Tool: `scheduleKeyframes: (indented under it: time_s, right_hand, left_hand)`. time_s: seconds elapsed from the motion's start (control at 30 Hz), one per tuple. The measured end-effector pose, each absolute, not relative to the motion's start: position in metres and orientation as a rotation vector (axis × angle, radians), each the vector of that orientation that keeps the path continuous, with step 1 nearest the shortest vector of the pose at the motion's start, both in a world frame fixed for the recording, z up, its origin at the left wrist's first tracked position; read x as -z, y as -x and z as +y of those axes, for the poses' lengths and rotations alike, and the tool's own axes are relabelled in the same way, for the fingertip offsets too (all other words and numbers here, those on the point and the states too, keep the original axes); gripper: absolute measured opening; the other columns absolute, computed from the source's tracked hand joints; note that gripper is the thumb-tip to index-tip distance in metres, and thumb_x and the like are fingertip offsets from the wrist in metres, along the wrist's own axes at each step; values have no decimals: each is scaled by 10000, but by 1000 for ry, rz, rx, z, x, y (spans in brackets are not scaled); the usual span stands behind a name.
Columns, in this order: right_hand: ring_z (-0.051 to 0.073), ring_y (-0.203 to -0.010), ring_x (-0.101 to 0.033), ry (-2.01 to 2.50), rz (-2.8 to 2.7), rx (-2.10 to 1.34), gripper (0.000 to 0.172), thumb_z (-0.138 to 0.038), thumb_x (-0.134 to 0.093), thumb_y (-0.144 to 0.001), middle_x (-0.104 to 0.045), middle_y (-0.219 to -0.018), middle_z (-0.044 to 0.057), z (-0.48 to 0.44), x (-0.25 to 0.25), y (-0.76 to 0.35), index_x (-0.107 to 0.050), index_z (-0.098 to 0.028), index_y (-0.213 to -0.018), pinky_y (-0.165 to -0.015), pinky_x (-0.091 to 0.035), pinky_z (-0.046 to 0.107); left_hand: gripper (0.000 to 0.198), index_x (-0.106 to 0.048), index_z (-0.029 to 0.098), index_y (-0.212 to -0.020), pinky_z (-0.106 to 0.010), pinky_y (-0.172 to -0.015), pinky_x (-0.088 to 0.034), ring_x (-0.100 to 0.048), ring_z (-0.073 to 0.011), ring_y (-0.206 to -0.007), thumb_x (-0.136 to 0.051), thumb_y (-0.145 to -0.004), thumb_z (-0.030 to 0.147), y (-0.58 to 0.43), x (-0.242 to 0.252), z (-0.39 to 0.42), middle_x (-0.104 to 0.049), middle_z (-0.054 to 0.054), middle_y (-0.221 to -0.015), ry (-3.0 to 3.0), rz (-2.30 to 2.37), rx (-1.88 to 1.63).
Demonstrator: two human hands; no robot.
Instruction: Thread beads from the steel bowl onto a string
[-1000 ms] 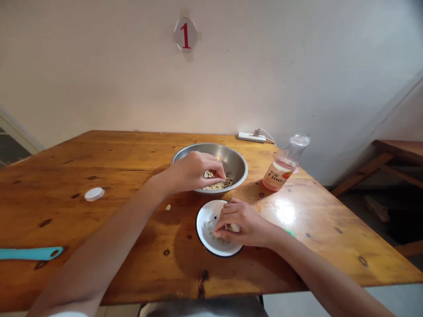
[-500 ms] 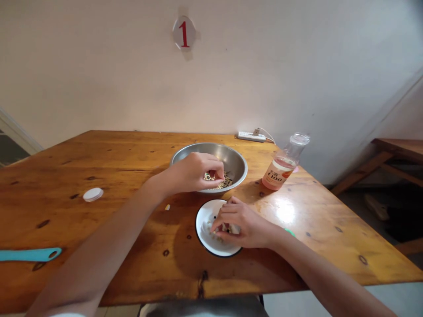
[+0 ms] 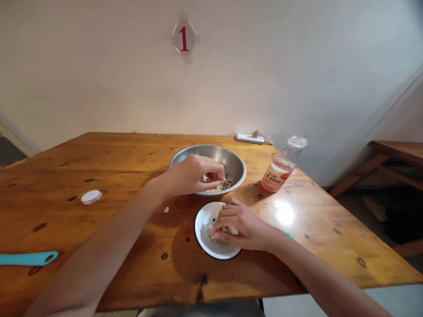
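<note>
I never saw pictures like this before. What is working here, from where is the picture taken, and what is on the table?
There is no machine here, only one person's bare hands. The camera is worn on the head and looks forward and down.

The left hand is over a metal bowl with small pale and dark pieces. The right hand is over a white dish with a dark rim. Whether either hand holds a piece is too small to tell.

The wooden table also bears a white lid, a turquoise handle, a bottle with pink liquid, and a power strip.
</note>
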State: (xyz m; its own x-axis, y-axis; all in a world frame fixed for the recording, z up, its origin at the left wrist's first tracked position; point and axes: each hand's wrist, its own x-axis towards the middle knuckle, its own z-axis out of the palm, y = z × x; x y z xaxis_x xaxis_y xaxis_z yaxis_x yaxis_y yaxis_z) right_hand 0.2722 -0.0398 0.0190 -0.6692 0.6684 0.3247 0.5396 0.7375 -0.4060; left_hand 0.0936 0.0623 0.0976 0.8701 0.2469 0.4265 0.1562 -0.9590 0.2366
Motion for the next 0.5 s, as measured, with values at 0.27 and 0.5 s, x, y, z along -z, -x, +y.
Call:
scheduleKeyframes:
  time_s: [0.27,0.5]
  right_hand:
    - [166,-782,-570,1066,-2009,-435,235,-324,-473,-932,-656,-821,61,-38,-15,-276,-654,-176,-907,-702,-432,282]
    - [141,-682,-589,1061,-1459,-817,281,-435,-549,-865,-622,-725,17,-32,-11,-280,-634,-188,-969,-640,-495,261]
  left_hand:
    - [74,-643,161,-815,-172,-592,-395,-575,-83,-629,-576,-812,193,-94,-96,61,-645,6,-697,-2841,294,-666]
    - [137,-667,169,-835,-176,-580,-390,-575,-87,-628,-565,-840,261,-96,-94,59,-651,-4,-693,-2831,263,-583]
